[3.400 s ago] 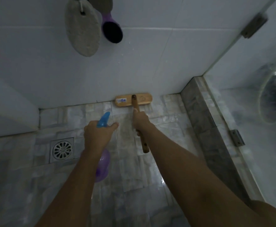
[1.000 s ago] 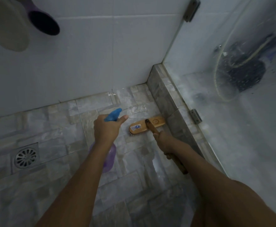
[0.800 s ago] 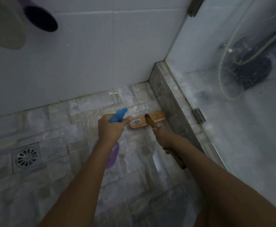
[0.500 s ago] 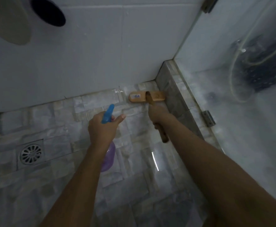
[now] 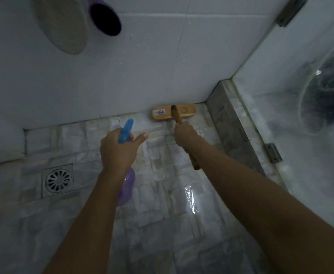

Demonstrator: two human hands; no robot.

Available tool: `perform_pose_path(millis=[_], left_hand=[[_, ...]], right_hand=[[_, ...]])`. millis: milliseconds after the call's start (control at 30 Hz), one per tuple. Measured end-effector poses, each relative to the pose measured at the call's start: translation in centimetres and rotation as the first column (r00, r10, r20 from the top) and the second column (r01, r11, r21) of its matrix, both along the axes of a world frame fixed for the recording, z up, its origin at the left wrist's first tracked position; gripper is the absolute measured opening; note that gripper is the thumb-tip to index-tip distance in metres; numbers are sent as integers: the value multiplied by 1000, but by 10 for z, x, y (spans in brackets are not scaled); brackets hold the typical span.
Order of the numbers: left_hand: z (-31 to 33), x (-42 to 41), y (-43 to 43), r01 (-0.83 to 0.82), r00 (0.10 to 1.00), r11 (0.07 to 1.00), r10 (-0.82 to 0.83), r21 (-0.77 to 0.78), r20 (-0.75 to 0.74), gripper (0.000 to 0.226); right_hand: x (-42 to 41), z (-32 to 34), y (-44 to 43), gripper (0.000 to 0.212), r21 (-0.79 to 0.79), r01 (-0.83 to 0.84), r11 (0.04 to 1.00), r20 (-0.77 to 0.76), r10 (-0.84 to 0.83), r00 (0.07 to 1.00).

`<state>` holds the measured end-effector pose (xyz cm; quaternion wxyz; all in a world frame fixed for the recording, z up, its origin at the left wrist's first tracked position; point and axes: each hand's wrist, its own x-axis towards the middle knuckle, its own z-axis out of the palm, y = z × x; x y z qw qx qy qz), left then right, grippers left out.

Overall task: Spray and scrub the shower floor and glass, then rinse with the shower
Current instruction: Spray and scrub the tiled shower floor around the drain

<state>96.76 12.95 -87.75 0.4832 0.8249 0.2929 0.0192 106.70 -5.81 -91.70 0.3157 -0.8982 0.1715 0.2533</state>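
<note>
The wooden scrub brush (image 5: 173, 115) sits on the shower floor (image 5: 162, 204), its head flush along the foot of the white tiled wall (image 5: 142, 66) and its right end just short of the stone curb (image 5: 229, 123). The right hand (image 5: 184, 133) is clenched round its handle. The left hand (image 5: 118, 149) grasps a purple spray bottle (image 5: 127, 186) above the tiles, nozzle toward the wall. The glass panel (image 5: 300, 175) rises from the curb. Wet floor spreads left to the drain (image 5: 58, 179).

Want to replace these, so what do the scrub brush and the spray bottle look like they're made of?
The brush looks like wood: light tan block, darker brown handle, smooth, possibly varnished. The spray bottle is probably plastic: see-through purple body, opaque blue trigger head.
</note>
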Motion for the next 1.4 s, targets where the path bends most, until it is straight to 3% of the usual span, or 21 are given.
perform_pose_path(millis=[100, 200, 300, 367, 433, 533, 600, 667, 867, 967, 1133, 1333, 1400], left_hand=[[0, -5, 5, 14, 1000, 999, -14, -35, -19, 47], [0, -9, 10, 20, 1000, 999, -20, -42, -10, 46], [-1, -11, 10, 42, 999, 998, -43, -36, -29, 44], [-1, -11, 8, 41, 998, 997, -43, -59, -37, 43], [1, -8, 5, 46, 998, 996, -50, -73, -50, 42], [3, -7, 9, 62, 997, 993, -66, -101, -41, 45], [2, -11, 13, 55, 998, 992, -58, -111, -29, 46], [0, -15, 20, 43, 998, 993, -46, -114, -31, 45], [-1, -15, 32, 46, 998, 997, -49, -54, -49, 43], [4, -11, 30, 53, 997, 997, -56, -62, -43, 43], [4, -17, 32, 34, 999, 994, -37, -100, -28, 44], [-1, -19, 24, 68, 994, 997, -72, -40, -83, 44], [1, -18, 23, 82, 993, 996, -85, -43, -82, 44]], right_hand=[[5, 22, -17, 36, -181, -141, 973, -111, 122, 986], [11, 30, -16, 39, -107, 2, 994, -137, -17, 990], [6, 24, 19, 34, -212, -218, 952, -123, 196, 973], [6, 31, 48, 36, -128, -194, 973, -115, 180, 977], [8, 37, 57, 37, -160, -294, 942, -116, 278, 954], [15, 38, 33, 36, -182, -314, 932, -146, 290, 946], [23, 33, 10, 39, -222, -208, 953, -178, 170, 969], [26, 34, 6, 43, -144, -59, 988, -165, 35, 986], [2, 35, 65, 36, -138, -270, 953, -147, 249, 957], [13, 33, 34, 43, -92, -179, 980, -207, 157, 966], [26, 41, -14, 34, -223, -70, 972, -247, 13, 969], [0, 42, 68, 35, -118, -353, 928, -74, 347, 935], [3, 42, 59, 36, -151, -339, 928, -74, 332, 940]])
